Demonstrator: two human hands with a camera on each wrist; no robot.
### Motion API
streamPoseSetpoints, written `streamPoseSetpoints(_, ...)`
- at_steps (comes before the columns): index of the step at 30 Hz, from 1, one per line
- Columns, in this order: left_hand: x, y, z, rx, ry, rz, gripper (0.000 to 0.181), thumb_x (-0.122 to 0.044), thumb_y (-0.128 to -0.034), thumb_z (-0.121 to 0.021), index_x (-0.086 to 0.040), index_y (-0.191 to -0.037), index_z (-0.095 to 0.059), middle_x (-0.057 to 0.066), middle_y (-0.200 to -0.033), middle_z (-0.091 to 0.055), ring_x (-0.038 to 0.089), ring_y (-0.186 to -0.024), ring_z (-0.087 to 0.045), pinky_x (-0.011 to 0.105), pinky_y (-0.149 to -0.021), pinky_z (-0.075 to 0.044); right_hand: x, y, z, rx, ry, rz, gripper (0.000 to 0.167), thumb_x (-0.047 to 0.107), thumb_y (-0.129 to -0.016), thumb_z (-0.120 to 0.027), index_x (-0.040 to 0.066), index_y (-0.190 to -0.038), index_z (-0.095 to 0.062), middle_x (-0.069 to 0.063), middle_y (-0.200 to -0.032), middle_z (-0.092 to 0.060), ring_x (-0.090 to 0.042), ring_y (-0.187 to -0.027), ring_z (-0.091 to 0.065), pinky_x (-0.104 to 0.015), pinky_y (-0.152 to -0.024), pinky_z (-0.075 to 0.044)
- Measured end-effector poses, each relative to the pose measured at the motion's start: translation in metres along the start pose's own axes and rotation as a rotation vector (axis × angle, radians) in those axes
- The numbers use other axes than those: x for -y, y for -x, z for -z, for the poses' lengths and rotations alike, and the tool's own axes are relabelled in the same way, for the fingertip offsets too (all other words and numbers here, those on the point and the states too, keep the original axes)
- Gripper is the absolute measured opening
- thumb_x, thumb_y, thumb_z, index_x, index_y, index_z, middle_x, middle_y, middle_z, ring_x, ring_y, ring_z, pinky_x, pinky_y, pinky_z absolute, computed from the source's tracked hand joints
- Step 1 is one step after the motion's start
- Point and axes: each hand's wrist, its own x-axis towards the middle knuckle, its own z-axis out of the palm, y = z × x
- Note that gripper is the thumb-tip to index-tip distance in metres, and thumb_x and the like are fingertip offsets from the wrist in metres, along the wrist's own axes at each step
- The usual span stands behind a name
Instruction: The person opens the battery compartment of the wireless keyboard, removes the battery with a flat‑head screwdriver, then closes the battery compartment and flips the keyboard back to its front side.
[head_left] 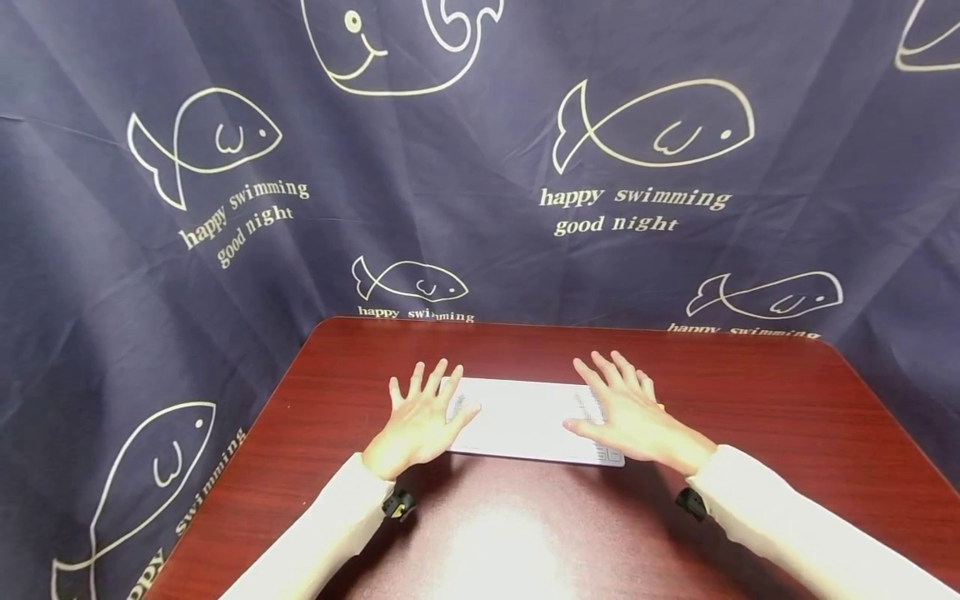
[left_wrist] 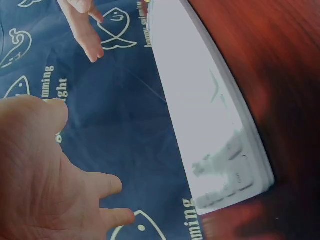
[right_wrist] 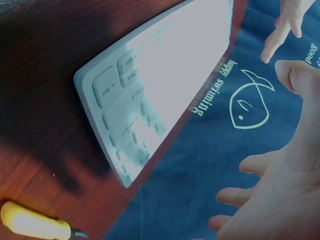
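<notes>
A white keyboard [head_left: 525, 421] lies on the red-brown table, its keys washed out by glare. Over its left end hovers the left hand [head_left: 423, 417], palm down with fingers spread. The right hand [head_left: 630, 417] is held the same way over the right end. Both wrist views show a gap between palm and keyboard: the left hand [left_wrist: 45, 170] beside the keyboard [left_wrist: 200, 110], the right hand [right_wrist: 280, 185] beside the keyboard [right_wrist: 150, 85]. Neither hand holds anything.
In the right wrist view a yellow-handled tool [right_wrist: 37, 221] lies on the table; the right hand mostly hides it in the head view. A dark blue curtain [head_left: 495, 217] with fish drawings hangs behind the table [head_left: 787, 433]. Each wrist wears a black device.
</notes>
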Motion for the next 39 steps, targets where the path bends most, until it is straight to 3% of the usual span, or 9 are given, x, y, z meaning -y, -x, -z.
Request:
streamPoseSetpoints(6,0.006,-0.001,-0.007,0.010,-0.004,0.035,0.074,-0.066,-0.0908,-0.034,-0.023,-0.151,-0.027,0.007,-0.155,-0.020,0.040,-0.140,-0.009,0.069,-0.099,-0.002,0.003,-0.007,-0.013,0.016,0.026,-0.012,0.093,0.061,-0.077,-0.065,0.009,-0.147,-0.032,-0.020,-0.151,-0.022,-0.043,-0.137,-0.009,-0.067,-0.098,-0.011)
streamPoseSetpoints(15,0.010,-0.001,-0.011,0.023,-0.010,0.051,0.073,-0.064,-0.0916,-0.035,-0.022,-0.151,-0.027,0.007,-0.155,-0.019,0.041,-0.139,-0.009,0.070,-0.098,-0.002,0.004,-0.008,-0.023,0.082,0.060,-0.082,0.097,0.071,-0.079,-0.053,0.011,-0.150,-0.027,-0.021,-0.153,-0.017,-0.045,-0.137,-0.005,-0.069,-0.098,-0.006)
streamPoseSetpoints(28,0.015,0.001,-0.018,0.096,0.020,0.088,0.078,-0.066,-0.0914,-0.033,-0.015,-0.151,-0.026,0.016,-0.152,-0.024,0.042,-0.137,-0.017,0.069,-0.100,-0.005,0.000,-0.013,-0.037,0.118,0.052,-0.022,0.104,0.072,-0.072,-0.060,0.009,-0.149,-0.028,-0.022,-0.150,-0.022,-0.046,-0.136,-0.012,-0.070,-0.097,-0.011)
streamPoseSetpoints(33,0.019,0.003,-0.025,0.128,0.079,0.075,0.079,-0.063,-0.0928,-0.034,-0.010,-0.150,-0.025,0.019,-0.145,-0.035,0.042,-0.133,-0.026,0.065,-0.101,-0.011,-0.001,-0.017,-0.044,0.143,0.035,0.029,0.112,0.071,-0.065,-0.068,0.005,-0.148,-0.029,-0.023,-0.149,-0.025,-0.046,-0.135,-0.017,-0.068,-0.098,-0.014)
streamPoseSetpoints(39,0.022,0.004,-0.031,0.135,0.137,0.020,0.078,-0.059,-0.0950,-0.034,-0.006,-0.150,-0.022,0.016,-0.139,-0.040,0.036,-0.129,-0.033,0.058,-0.098,-0.023,-0.003,-0.020,-0.050,0.168,0.026,0.021,0.118,0.063,-0.059,-0.079,0.001,-0.146,-0.029,-0.024,-0.147,-0.028,-0.046,-0.133,-0.021,-0.066,-0.099,-0.016)
